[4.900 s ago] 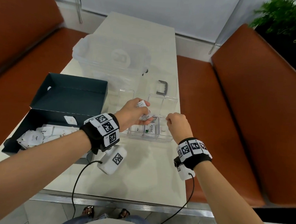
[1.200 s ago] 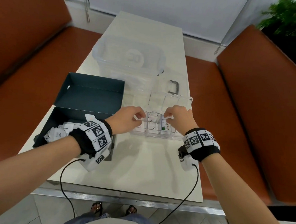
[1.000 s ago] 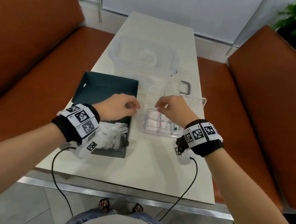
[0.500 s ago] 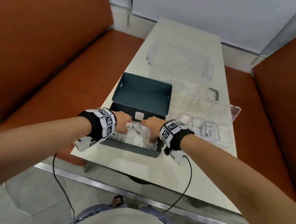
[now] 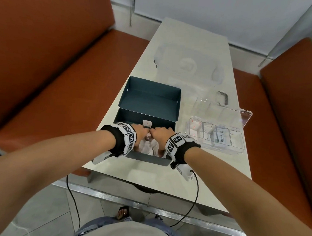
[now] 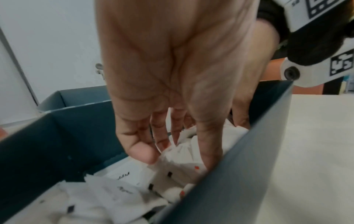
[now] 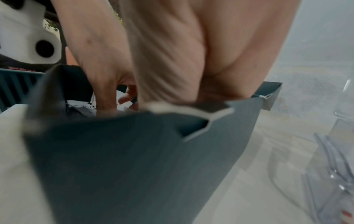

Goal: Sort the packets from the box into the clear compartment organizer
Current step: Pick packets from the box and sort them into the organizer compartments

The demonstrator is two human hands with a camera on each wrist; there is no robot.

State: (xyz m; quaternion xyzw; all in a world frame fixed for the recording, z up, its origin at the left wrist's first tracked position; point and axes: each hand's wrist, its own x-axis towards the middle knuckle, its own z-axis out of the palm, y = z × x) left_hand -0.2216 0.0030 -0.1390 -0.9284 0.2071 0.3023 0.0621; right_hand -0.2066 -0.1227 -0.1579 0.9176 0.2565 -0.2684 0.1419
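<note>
**Both hands down in the box for the next packets**

While both hands dip into the dark teal box [image 5: 148, 106] at the tabletop's left edge, the head view shows the left hand [image 5: 141, 133] and right hand [image 5: 161, 136] knuckle to knuckle over the white packets [image 5: 150, 146], fingers hidden below the backs of the hands. The clear compartment organizer [image 5: 239, 146] sits toward the right edge with its lid open; its near compartments already hold packets, one reading "Stevia" [image 5: 222, 139]. A larger clear container [image 5: 189, 65] stands toward the far end. I judge this the picking step, mid-task.

In the left wrist view, the left hand's fingers [image 6: 139, 151] reach down, loosely spread, tips touching the crumpled packets; no pinch has plainly formed. This view alone shows that many packets remain.

In the right wrist view, the box wall [image 7: 134, 151] hides most of the right hand [image 7: 172, 53]; whether its fingers hold a packet I cannot tell.

The next move likely calls for closing on packets of one kind, then carrying them right to a matching compartment.
</note>
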